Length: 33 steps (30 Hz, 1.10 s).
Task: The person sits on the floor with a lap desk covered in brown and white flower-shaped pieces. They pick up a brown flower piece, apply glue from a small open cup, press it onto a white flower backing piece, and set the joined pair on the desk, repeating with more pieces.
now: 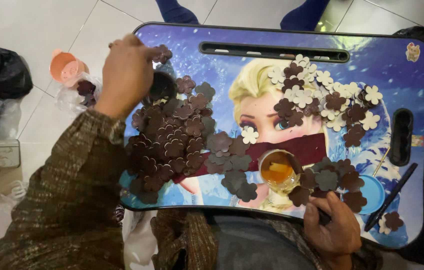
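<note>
The left hand (127,70) is up at the far left corner of the blue cartoon-printed lap tray (372,55), fingers pinched together on a dark brown flower-shaped felt cutout (162,53) right at the tray's rim. Just below that hand lies the big heap of brown flower cutouts (169,142), overlapping one another and covering the tray's left side. Over on the near edge, the right hand (333,225) rests with its fingers curled on the rim; whether it grips anything cannot be told, as the fingertips touch the small cluster of brown flowers (329,181) there. Between the two heaps runs a maroon felt strip (292,149), with a small clear glass cup of amber glue (278,171) on it. Farther back sits a mixed pile of cream and brown flowers (322,97). A dark pen (391,196) lies at the right, beside a blue round lid (374,192).
</note>
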Tool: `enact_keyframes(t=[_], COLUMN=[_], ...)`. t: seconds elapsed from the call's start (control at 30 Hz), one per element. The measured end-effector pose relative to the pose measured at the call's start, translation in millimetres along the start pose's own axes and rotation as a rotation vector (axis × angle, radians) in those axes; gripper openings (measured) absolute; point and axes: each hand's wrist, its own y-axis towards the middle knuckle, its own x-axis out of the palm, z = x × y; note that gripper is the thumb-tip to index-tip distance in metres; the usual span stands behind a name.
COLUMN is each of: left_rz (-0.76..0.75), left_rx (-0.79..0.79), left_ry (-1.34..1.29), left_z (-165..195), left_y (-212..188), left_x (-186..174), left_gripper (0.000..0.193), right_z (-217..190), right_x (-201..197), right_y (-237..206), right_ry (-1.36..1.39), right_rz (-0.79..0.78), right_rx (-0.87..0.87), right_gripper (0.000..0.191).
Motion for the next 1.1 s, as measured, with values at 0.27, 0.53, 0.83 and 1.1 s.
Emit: enact_keyframes(t=[0.27,0.53,0.83,1.1], left_rz=[-0.058,-0.155,0.023,-0.277], left_rx=[0.004,0.016,0.179,0.185], left_ry=[0.048,0.120,-0.065,-0.433], left_z=[16.4,20.9,96.9,189.4], left_y=[-6.0,-2.9,-5.8,-95.7], left_x=[3.7,7.2,-92.2,-124.3], left_gripper=[0.040,0.040,0.036,0.029], right_z=[3.4,-1.2,-1.0,-9.1], right_x=[0.4,-3.9,-4.3,-14.9], right_y=[-0.8,-0.1,-7.0,0.2], right_ry=[-0.053,-0.013,-0.049,0.117], right_rz=[-0.004,-0.001,-0.011,0.034], right_rx=[-0.012,0.023,0.061,0.262], right_gripper=[0.045,0.046,0.048,0.059])
